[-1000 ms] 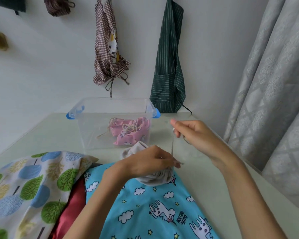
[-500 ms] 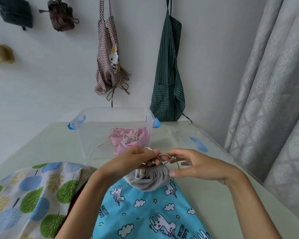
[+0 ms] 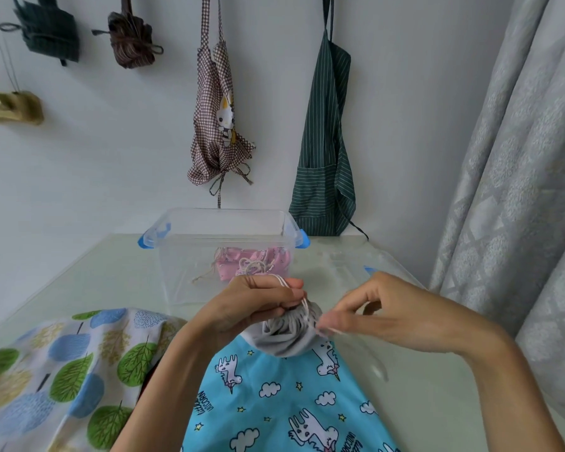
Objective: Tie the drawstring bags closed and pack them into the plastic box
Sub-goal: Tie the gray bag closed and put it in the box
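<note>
Head camera looks down on a pale green tabletop (image 3: 88, 282), where a tree-print cloth (image 3: 56, 370) fills the 8 o'clock corner and a blue unicorn-print cloth (image 3: 274, 406) spreads at 6 o'clock. At 12 o'clock of the hands stands the clear plastic box (image 3: 222, 252), with one pink drawstring bag (image 3: 258, 261) already inside. A small grey drawstring bag (image 3: 287, 334) sits on the unicorn cloth at the centre, its mouth gathered. The left hand (image 3: 252, 305) is curled shut around the bag's neck with the white cord (image 3: 294, 298) looped over its fingers; the right hand (image 3: 398, 318) pinches the cord's other end at 3 o'clock of the bag. The knot appears unfinished. If the pinch slips off so thin a cord, the loop could slacken and the mouth reopen.
</note>
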Tool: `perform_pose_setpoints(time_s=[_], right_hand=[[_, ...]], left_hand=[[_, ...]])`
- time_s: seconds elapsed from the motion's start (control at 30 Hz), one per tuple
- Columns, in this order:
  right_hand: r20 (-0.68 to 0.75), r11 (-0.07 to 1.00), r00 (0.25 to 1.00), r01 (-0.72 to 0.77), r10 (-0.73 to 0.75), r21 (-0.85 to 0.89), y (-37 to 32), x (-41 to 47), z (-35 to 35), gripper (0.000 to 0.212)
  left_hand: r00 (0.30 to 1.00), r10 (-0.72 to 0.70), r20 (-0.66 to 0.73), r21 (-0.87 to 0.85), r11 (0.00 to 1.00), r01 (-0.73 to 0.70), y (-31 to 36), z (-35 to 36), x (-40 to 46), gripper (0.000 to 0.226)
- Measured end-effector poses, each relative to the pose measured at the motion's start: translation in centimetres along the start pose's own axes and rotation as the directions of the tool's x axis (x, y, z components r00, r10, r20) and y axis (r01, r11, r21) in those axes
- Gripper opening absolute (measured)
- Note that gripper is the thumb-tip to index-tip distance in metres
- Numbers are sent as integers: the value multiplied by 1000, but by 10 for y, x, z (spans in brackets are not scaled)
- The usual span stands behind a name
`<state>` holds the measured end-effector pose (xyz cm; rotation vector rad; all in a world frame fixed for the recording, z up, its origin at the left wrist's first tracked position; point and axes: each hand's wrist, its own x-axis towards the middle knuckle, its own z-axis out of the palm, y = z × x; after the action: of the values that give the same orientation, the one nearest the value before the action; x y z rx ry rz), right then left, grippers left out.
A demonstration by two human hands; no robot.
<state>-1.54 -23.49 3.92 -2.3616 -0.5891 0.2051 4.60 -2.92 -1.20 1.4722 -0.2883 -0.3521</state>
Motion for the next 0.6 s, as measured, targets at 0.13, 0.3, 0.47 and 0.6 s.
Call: perform_pose_setpoints(time_s=[0.13, 0.3, 0.47, 0.6], right_hand=[[-238, 1000, 971, 4, 2, 23, 17, 19, 8, 22], [-107, 993, 994, 33, -20, 118, 32, 41, 33, 24], [-180, 985, 983, 70, -41, 159, 39, 43, 34, 26], [-115, 981, 993, 50, -29, 189, 35, 41, 33, 19]], left_hand=[[1000, 24, -4, 98, 995, -23, 3, 0, -1, 9], [990, 140, 29, 173, 974, -143, 7, 5, -6, 11], [914, 393, -98, 376, 865, -332, 4, 4, -5, 10], [830, 517, -211, 411, 817, -404, -1, 0, -2, 13]])
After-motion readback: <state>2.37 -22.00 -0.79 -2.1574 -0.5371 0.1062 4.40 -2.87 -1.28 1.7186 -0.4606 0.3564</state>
